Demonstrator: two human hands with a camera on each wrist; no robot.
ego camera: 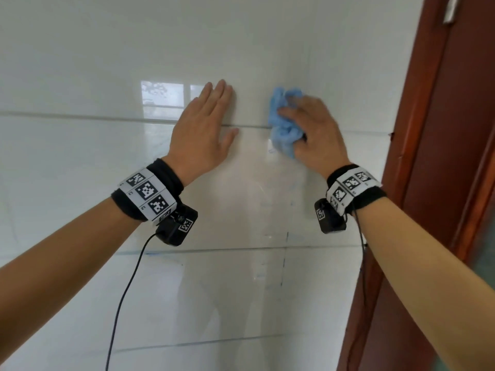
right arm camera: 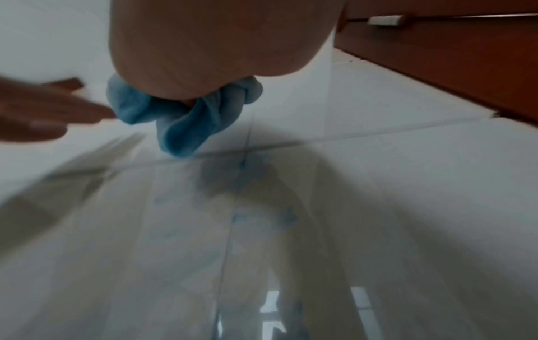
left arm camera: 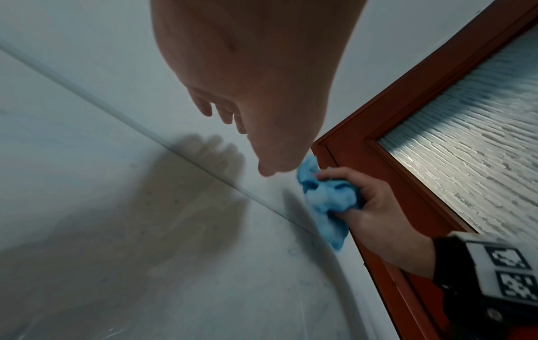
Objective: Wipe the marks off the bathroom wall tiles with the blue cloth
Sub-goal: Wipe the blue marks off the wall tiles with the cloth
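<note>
Glossy white wall tiles [ego camera: 80, 156] fill the head view. My right hand [ego camera: 310, 129] grips a bunched blue cloth [ego camera: 284, 129] and presses it to the wall at a horizontal grout line, near the door frame. The left wrist view shows the blue cloth [left arm camera: 326, 202] wadded in the right hand [left arm camera: 375, 207]. From the right wrist, the cloth [right arm camera: 180, 119] hangs under the palm against the tile. My left hand [ego camera: 206, 127] lies flat on the wall, fingers straight, just left of the cloth. Faint blue marks [ego camera: 290, 194] and smears [right arm camera: 235, 216] show on the tiles below the cloth.
A red-brown wooden door frame [ego camera: 428, 156] borders the wall on the right, with a frosted glass pane [left arm camera: 471, 142] in the door. Grout lines [ego camera: 80, 117] run across the tiles. A window reflection [ego camera: 163, 99] glints left of my left hand. A cable [ego camera: 126, 290] hangs from the left wrist camera.
</note>
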